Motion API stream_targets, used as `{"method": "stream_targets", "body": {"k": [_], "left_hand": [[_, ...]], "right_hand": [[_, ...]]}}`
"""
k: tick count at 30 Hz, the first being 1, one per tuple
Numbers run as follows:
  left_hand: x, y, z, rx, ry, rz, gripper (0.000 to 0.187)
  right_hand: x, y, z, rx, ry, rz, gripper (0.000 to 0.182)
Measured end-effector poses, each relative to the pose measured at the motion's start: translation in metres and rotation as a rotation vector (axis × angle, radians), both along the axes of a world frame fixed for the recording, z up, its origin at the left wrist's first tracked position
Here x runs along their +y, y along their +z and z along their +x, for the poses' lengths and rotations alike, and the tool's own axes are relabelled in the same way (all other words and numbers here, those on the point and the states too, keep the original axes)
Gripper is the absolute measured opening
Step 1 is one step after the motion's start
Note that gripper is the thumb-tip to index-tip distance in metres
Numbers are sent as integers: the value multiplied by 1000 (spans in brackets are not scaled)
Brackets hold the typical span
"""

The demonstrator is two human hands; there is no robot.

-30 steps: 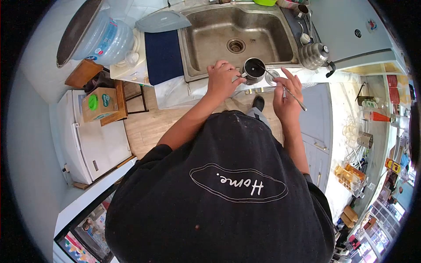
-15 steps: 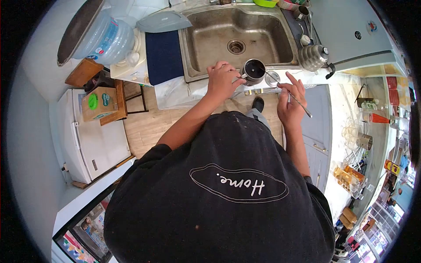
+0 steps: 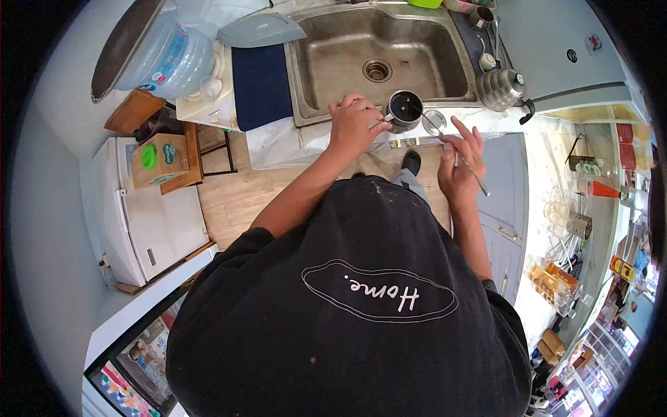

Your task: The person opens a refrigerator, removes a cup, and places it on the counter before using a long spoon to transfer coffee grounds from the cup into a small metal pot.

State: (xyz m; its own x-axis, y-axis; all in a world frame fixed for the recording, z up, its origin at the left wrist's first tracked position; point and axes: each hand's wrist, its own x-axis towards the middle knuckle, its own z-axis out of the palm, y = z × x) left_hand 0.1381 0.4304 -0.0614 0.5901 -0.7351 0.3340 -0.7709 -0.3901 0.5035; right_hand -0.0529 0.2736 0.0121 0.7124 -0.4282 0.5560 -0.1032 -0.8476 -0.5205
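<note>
My left hand (image 3: 354, 125) has fingers closed at the handle of the cup (image 3: 400, 127); my right hand (image 3: 461, 163) pinches the spoon (image 3: 479, 182), other fingers spread. Cup upright at the front edge of the sink (image 3: 333, 76), glass (image 3: 438, 118) just beside it. Spoon slants over the glass into the cup, lower end hidden. Risks, my guess: a wide spoon swing could knock the glass. Pressing the cup wall could tip it if my left grip slackens, spilling its dark contents. Light pinch could let the spoon slip.
</note>
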Motion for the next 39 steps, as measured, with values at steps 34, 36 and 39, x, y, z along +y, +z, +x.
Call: {"method": "stream_targets", "body": {"k": [34, 36, 39], "left_hand": [[0, -3, 1, -29, 5, -12, 27], [0, 0, -1, -32, 11, 7, 26], [0, 2, -1, 5, 9, 10, 26]], "right_hand": [[-1, 1, 11, 13, 9, 4, 14], [-6, 1, 6, 17, -7, 9, 14], [-3, 6, -1, 40, 18, -18, 16]]}}
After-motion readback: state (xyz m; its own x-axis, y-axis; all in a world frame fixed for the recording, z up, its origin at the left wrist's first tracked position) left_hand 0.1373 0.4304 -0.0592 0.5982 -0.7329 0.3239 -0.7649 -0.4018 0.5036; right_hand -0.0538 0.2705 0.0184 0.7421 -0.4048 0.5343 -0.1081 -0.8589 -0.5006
